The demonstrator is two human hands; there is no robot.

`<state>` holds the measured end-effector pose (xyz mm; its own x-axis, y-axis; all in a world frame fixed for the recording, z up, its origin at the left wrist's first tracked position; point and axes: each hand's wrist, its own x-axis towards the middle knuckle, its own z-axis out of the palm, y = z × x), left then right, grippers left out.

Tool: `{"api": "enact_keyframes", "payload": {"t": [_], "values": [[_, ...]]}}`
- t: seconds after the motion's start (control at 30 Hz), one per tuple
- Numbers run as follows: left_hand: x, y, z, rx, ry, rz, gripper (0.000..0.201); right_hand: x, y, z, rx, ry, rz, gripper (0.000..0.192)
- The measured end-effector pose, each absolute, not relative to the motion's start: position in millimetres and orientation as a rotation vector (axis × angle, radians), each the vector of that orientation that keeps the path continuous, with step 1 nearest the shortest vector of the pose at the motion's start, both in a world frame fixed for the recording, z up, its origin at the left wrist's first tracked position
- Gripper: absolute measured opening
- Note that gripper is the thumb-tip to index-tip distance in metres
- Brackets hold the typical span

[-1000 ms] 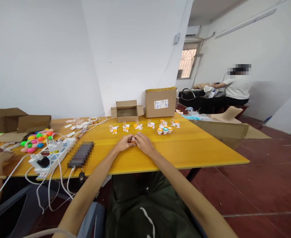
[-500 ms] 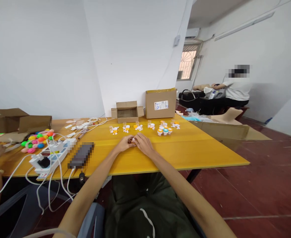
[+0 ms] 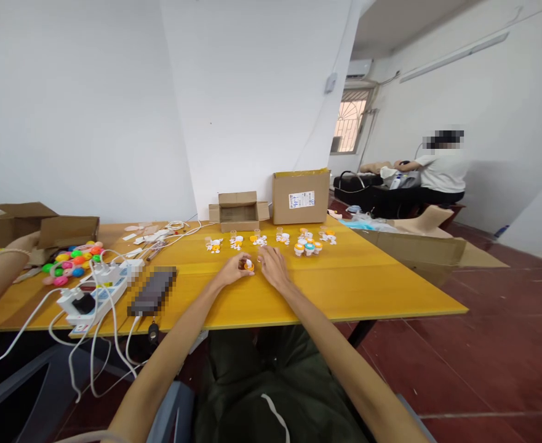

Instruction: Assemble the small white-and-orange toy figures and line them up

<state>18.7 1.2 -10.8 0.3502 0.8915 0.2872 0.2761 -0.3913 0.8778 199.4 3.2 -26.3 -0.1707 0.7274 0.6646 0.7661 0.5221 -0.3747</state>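
My left hand [image 3: 234,271] is closed around a small orange-and-white plastic piece [image 3: 249,265] just above the table. A short gap to the right is my right hand [image 3: 275,266], its fingers bent and drawn together near the tabletop. What sits at its fingertips is too small to make out. Beyond both hands, small heaps of orange and white parts [image 3: 214,245] lie in a row, with clear little cups [image 3: 280,231] beside them. Right of my right hand stand several small capped pieces, with orange lids and a teal lid [image 3: 309,247].
A small open carton [image 3: 238,215] and a taller carton [image 3: 301,198] stand against the wall. At left are a phone [image 3: 153,291], a power strip [image 3: 109,289] with cables, and coloured balls [image 3: 74,261]. Another person's arm [image 3: 3,277] reaches toward an open box [image 3: 67,237].
My hands have parted; the right hand has moved slightly right, and the orange-and-white piece now shows in the left. The neighbour's arm at left has moved up to the open box.
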Motion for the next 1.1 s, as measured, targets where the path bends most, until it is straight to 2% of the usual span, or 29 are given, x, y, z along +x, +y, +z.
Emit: {"api": "enact_keyframes", "payload": {"t": [0.33, 0.57, 0.83, 1.1], "values": [[19.4, -2.2, -4.3, 1.92, 1.061, 1.057, 0.033, 197.1, 0.1, -24.2, -1.311, -1.848, 0.117, 0.015], [21.1, -4.8, -0.8, 1.972, 1.072, 1.028, 0.027, 193.5, -10.9, -13.9, -0.968, -1.773, 0.189, 0.029], [19.3, -2.2, -3.1, 2.05, 1.11, 1.021, 0.018, 191.3, -18.6, -12.6, -0.882, -1.913, 0.167, 0.029], [18.7, -1.6, -3.0, 1.817, 1.002, 1.044, 0.03, 191.3, -14.9, -13.7, -0.872, -1.892, 0.345, 0.021]]}}
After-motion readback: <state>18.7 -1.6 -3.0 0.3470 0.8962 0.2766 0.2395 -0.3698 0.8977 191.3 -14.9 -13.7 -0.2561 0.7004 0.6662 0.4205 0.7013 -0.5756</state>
